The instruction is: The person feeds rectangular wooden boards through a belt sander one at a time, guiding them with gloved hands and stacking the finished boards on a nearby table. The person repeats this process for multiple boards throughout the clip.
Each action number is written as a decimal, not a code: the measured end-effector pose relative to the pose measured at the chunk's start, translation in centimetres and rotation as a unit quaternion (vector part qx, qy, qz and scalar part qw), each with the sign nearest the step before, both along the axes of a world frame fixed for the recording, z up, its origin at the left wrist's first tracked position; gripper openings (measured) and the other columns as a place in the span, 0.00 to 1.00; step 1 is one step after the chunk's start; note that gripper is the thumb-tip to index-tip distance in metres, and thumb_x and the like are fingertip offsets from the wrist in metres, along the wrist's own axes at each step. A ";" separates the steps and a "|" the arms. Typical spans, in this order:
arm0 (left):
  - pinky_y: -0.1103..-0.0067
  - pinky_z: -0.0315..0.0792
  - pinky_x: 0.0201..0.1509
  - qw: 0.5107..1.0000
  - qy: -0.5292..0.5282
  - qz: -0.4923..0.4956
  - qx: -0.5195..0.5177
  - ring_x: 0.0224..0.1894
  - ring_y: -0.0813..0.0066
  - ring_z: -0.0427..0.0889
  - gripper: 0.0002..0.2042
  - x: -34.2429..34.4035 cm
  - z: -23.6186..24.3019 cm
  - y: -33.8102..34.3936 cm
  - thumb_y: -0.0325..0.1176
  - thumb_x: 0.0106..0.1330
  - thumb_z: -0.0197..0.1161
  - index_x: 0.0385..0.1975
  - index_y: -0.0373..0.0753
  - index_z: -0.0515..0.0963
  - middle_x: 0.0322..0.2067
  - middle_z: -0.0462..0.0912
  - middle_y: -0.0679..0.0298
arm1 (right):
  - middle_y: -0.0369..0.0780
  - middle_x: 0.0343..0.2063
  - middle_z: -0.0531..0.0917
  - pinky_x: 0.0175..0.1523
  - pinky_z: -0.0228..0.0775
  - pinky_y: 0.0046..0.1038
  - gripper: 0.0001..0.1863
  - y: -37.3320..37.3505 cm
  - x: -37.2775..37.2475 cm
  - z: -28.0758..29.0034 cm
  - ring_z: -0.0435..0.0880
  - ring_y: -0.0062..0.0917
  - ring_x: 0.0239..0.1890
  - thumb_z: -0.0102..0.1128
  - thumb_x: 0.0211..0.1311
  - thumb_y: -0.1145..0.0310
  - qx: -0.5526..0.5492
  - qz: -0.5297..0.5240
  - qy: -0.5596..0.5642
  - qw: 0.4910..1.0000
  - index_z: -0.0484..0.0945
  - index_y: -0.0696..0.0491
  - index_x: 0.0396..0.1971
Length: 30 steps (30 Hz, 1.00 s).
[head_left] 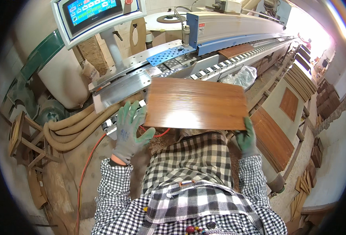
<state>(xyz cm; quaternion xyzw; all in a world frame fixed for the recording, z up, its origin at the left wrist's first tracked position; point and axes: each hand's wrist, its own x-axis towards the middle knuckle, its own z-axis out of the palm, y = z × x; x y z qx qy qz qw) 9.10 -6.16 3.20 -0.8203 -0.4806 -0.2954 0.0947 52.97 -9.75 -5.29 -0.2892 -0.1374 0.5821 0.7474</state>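
A brown wood-grain panel [196, 102] hovers level in front of me, over my checked apron. My right hand [246, 139], in a grey and green glove, grips its near right corner. My left hand [131, 129], gloved alike, is open with fingers spread beside the panel's left edge; whether it touches the edge I cannot tell. Beyond the panel lie the metal infeed table [116, 88] of a long edge-banding machine [235, 31] and a blue perforated plate [169, 55].
A screen on a post [90, 13] stands at upper left, with thick hoses [67, 137] and a wooden stool [26, 145] below. On the right, stacked boards [296, 80] and loose panels [271, 143] rest on a roller rack. A plastic bag [241, 78] hangs by the machine.
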 end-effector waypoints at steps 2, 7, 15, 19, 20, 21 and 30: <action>0.56 0.55 0.73 1.000 0.013 0.024 -0.007 0.72 0.50 0.59 0.33 -1.3 -0.3 -0.7 0.52 0.62 0.66 0.67 0.48 0.70 0.69 0.66 0.59 | 0.42 0.51 0.81 0.48 0.76 0.22 0.19 2.5 -3.3 0.5 0.81 0.22 0.49 0.56 0.72 0.72 0.127 -0.026 -0.458 0.880 0.71 0.56 0.61; 0.55 0.53 0.74 0.994 0.006 0.107 -0.030 0.70 0.50 0.63 0.30 -5.7 -2.3 -0.8 0.53 0.64 0.64 0.64 0.47 0.73 0.66 0.69 0.57 | 0.37 0.40 0.86 0.33 0.75 0.16 0.26 9.3 -9.5 3.8 0.85 0.18 0.35 0.51 0.75 0.47 0.002 0.217 -0.153 0.964 0.74 0.52 0.58; 0.57 0.52 0.75 0.974 -0.025 0.221 -0.031 0.72 0.51 0.60 0.31 -8.4 -3.3 3.3 0.54 0.66 0.62 0.66 0.47 0.71 0.67 0.69 0.55 | 0.44 0.47 0.83 0.55 0.76 0.30 0.28 9.0 -9.1 0.6 0.84 0.29 0.46 0.51 0.75 0.49 0.078 0.289 -0.028 0.954 0.73 0.60 0.57; 0.58 0.49 0.76 0.962 -0.030 0.265 -0.063 0.74 0.53 0.58 0.31 -8.9 -3.5 5.6 0.57 0.66 0.60 0.67 0.49 0.70 0.69 0.67 0.56 | 0.40 0.43 0.83 0.49 0.75 0.25 0.25 3.8 -8.9 -0.3 0.82 0.24 0.42 0.51 0.76 0.51 -0.045 0.204 -0.233 0.950 0.75 0.59 0.55; 0.58 0.48 0.77 0.960 -0.032 0.268 -0.071 0.74 0.53 0.57 0.32 -8.9 -3.3 5.8 0.58 0.66 0.60 0.67 0.49 0.70 0.69 0.67 0.56 | 0.40 0.42 0.83 0.48 0.75 0.25 0.24 2.6 -8.3 -1.4 0.82 0.23 0.42 0.51 0.76 0.53 -0.061 0.189 -0.281 0.939 0.75 0.59 0.55; 0.58 0.48 0.77 0.960 -0.033 0.268 -0.078 0.74 0.53 0.56 0.32 -8.7 -3.0 6.0 0.58 0.66 0.59 0.67 0.50 0.70 0.69 0.67 0.57 | 0.40 0.42 0.83 0.49 0.74 0.24 0.22 2.3 -6.5 -4.8 0.81 0.22 0.42 0.52 0.76 0.56 -0.020 0.137 -0.474 0.870 0.76 0.60 0.54; 0.60 0.49 0.76 0.959 -0.038 0.274 -0.058 0.73 0.53 0.59 0.32 -8.8 -3.9 6.0 0.58 0.66 0.61 0.67 0.50 0.70 0.69 0.66 0.57 | 0.47 0.41 0.86 0.49 0.75 0.40 0.16 -1.9 -9.0 -6.4 0.84 0.42 0.42 0.64 0.64 0.63 0.114 0.011 -0.816 0.566 0.82 0.54 0.47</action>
